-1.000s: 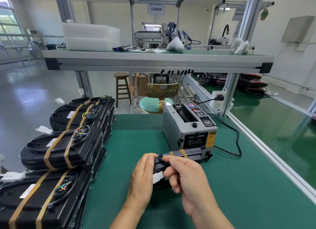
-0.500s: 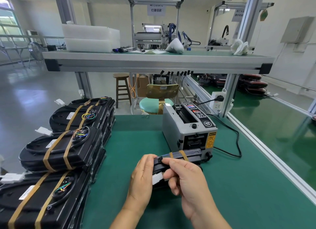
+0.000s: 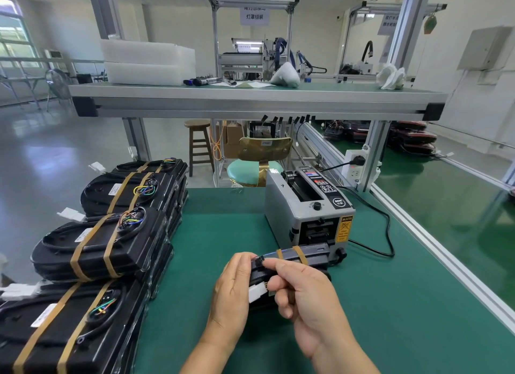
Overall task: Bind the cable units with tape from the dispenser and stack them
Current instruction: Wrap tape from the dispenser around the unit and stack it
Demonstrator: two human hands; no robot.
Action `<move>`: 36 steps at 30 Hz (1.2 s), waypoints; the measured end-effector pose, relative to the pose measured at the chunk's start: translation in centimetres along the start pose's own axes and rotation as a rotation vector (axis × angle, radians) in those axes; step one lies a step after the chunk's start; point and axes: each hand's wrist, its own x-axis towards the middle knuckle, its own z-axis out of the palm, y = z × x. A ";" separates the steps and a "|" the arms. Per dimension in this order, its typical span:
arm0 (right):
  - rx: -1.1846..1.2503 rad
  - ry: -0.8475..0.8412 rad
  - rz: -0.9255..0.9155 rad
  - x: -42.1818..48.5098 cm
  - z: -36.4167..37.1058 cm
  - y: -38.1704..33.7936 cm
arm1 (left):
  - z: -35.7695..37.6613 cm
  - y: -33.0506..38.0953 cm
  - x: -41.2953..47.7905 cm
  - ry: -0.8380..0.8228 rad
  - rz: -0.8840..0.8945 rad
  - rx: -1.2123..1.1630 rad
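Our left hand point(image 3: 232, 288) and right hand point(image 3: 312, 301) are bare, forearms uncovered too, with fingernails trimmed short.

The counter point(image 3: 228, 228) has a green mat top and an aluminium rail point(image 3: 434, 234) along its right edge. Stacks of cable units point(image 3: 97, 248) stand in a row along its left side, and each top unit is bound with two tan tape bands. Right of centre sits the grey tape dispenser point(image 3: 303, 214), with its black power cord point(image 3: 387, 234) looping over the mat beside it. Just in front of the dispenser, the left hand point(image 3: 232, 284) and right hand point(image 3: 306, 292) hold a cable unit point(image 3: 301, 258); whether it rests on the mat cannot be told. A shelf point(image 3: 250, 100) above carries white foam trays point(image 3: 147, 62) and a crumpled white cloth point(image 3: 390, 76).
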 end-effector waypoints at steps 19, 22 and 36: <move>-0.015 0.026 -0.044 -0.2 0.2 0.3 | -0.2 0.5 -0.2 -0.036 0.024 -0.022; -0.012 0.024 -0.048 -0.2 0.2 0.3 | -0.2 0.5 -0.2 -0.036 0.018 -0.017; -0.026 0.031 -0.053 -0.1 0.2 0.4 | 0.0 0.8 -0.2 -0.033 0.005 -0.027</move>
